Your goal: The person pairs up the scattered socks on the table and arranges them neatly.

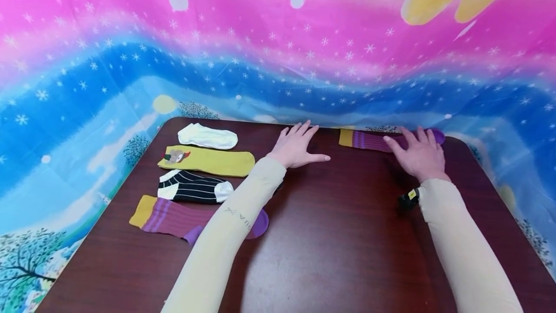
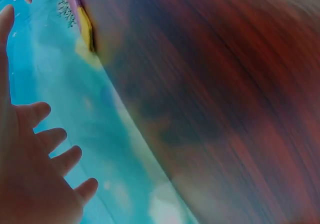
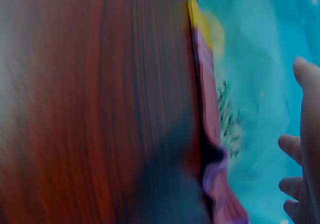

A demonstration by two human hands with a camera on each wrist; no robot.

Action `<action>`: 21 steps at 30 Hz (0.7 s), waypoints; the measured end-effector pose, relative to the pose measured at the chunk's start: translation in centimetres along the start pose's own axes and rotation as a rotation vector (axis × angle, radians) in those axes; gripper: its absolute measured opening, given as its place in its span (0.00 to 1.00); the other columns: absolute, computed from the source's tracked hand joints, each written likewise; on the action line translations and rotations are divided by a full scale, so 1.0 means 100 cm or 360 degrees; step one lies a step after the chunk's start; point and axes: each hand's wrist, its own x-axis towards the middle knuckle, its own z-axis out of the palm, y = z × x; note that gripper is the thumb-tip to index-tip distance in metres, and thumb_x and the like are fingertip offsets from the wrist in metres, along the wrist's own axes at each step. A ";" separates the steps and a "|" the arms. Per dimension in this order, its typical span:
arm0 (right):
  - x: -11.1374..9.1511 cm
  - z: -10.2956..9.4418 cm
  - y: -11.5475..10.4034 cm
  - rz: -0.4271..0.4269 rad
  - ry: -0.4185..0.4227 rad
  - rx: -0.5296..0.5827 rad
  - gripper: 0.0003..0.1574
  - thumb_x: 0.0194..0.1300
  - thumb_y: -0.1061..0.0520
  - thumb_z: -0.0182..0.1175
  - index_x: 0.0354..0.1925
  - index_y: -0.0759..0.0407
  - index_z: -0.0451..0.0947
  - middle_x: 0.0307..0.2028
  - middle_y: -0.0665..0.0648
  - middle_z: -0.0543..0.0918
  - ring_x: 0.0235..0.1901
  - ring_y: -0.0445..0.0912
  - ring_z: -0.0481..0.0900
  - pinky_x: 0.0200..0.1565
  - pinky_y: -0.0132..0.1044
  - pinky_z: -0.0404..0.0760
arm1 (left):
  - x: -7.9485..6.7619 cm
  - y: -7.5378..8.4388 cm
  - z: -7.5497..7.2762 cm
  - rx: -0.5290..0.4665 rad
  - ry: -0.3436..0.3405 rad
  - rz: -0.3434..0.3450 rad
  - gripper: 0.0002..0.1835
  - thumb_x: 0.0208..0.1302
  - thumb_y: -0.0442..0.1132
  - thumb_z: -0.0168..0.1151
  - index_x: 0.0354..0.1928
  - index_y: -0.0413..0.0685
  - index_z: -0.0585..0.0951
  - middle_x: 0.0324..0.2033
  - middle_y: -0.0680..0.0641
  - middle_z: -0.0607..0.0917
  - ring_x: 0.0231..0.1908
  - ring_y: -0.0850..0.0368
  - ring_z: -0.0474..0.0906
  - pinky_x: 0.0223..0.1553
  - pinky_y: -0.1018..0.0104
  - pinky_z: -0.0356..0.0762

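Note:
My left hand (image 1: 295,149) hovers over the back middle of the table with its fingers spread and nothing in them. To the right, my right hand (image 1: 420,157) is held with fingers extended, overlapping a purple sock with a yellow cuff (image 1: 368,141) in the head view. That sock (image 3: 207,84) lies along the table's back edge, its cuff pointing left and its toe partly behind the hand. In the right wrist view the fingers are apart from the sock. A second purple sock (image 1: 173,219) lies at the left, partly covered by my left forearm.
Above that sock on the left lie a black-and-white striped sock (image 1: 195,187), a yellow-green sock with an animal picture (image 1: 221,161) and a white sock (image 1: 208,136). A patterned cloth (image 1: 260,76) hangs behind the dark wooden table (image 1: 330,235).

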 end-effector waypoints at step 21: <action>0.006 0.013 0.059 0.0153 -0.0047 0.0174 0.47 0.75 0.35 0.51 0.70 0.72 0.65 0.66 0.80 0.65 0.62 0.78 0.62 0.58 0.73 0.63 | 0.050 0.066 0.037 0.0085 -0.0066 0.0262 0.29 0.80 0.51 0.50 0.79 0.56 0.63 0.77 0.50 0.60 0.75 0.54 0.54 0.73 0.61 0.50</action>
